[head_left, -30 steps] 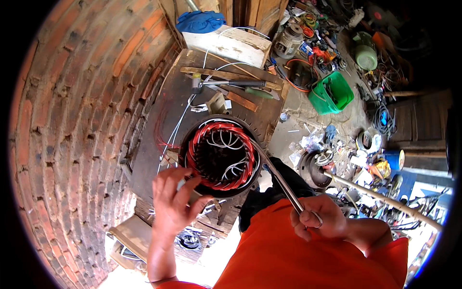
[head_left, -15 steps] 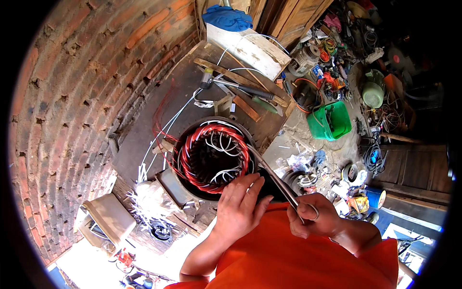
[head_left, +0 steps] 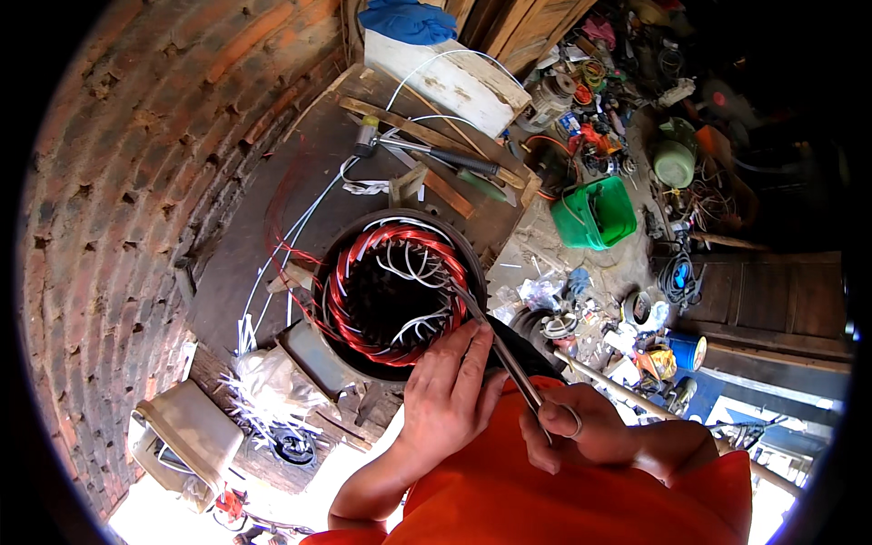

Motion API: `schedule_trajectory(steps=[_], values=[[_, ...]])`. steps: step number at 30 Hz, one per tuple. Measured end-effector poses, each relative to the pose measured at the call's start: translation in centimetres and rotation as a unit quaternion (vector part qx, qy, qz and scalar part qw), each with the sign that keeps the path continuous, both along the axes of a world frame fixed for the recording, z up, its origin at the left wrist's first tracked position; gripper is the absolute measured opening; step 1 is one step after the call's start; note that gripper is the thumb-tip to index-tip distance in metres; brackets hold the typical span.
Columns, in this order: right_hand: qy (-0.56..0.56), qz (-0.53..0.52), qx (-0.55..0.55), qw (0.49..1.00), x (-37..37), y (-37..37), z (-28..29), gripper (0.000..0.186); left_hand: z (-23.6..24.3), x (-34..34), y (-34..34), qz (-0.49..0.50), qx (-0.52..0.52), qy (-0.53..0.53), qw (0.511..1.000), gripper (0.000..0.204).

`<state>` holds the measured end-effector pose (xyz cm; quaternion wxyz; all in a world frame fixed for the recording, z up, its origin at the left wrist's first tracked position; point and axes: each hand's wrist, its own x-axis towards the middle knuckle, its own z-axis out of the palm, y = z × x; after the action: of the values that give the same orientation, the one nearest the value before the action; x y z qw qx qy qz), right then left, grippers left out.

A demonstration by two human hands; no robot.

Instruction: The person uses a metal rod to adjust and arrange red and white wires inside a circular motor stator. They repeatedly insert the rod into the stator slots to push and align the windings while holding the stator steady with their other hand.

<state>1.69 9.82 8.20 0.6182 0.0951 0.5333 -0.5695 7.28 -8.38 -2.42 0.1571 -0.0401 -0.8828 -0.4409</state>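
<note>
At the centre of the frame sat the round motor stator [head_left: 392, 292], its red copper windings [head_left: 350, 304] ringed with white insulating strips. The left hand [head_left: 447, 391] lay just below it, fingers extended and touching its lower right rim. The right hand [head_left: 574, 434], lower right of centre, was closed around a long metal tool [head_left: 495, 341] that slanted up-left into the stator's bore.

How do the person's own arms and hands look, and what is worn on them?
Both forearms are bare and both hands are gloveless: the left hand and the right hand. No watch or bracelet shows. An orange garment covers the body, and its short sleeve ends near the right elbow.
</note>
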Motion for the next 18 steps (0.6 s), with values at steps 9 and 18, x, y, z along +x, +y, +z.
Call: schedule_trajectory(steps=[9,18], values=[[0.040,-0.104,0.032,0.993,3.6,-3.6,-0.1,0.044,-0.6,0.3,-2.0,-0.056,0.053,-0.001,0.997,0.065],[0.053,-0.140,0.076,0.986,5.4,-6.0,0.2,0.045,-1.3,0.5,-3.0,-0.078,0.094,0.012,0.992,0.067]])
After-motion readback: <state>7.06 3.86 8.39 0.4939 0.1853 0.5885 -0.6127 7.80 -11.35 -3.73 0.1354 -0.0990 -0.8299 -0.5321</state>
